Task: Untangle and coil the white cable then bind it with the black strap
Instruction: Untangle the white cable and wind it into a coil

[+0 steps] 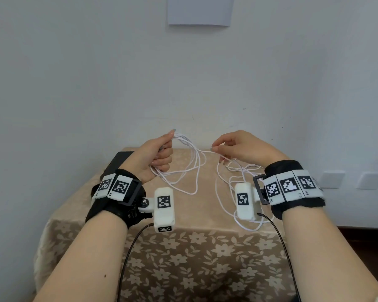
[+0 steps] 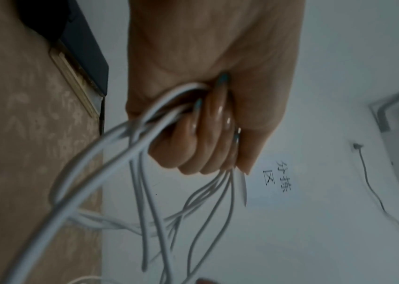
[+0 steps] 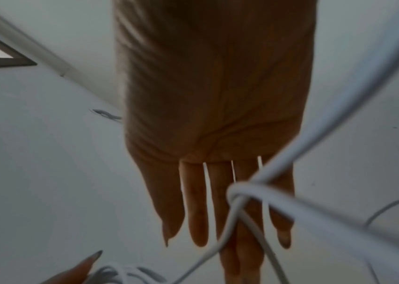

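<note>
White cable (image 1: 184,168) is shown held above a table (image 1: 183,247) covered with a beige flowered cloth, in front of a pale wall (image 1: 96,73). Several loops are gathered in the left hand (image 1: 156,156), whose fingers (image 2: 208,134) are curled closed round the bundled strands, with the index finger and thumb raised at the top of the loops. From this bundle a single strand is led rightward to the right hand (image 1: 242,147), where it is pinched between thumb and fingertips; in the right wrist view the remaining fingers (image 3: 198,211) are seen nearly straight, and a knot-like crossing of the cable (image 3: 239,192) lies in front of them. The rest of the cable hangs below the right hand in loose tangled loops (partly hidden behind the wrist camera) and reaches the cloth near the table's front right. A dark flat object (image 1: 118,162) lies at the far left of the table, behind the left hand. The black strap cannot be made out in any view.
</note>
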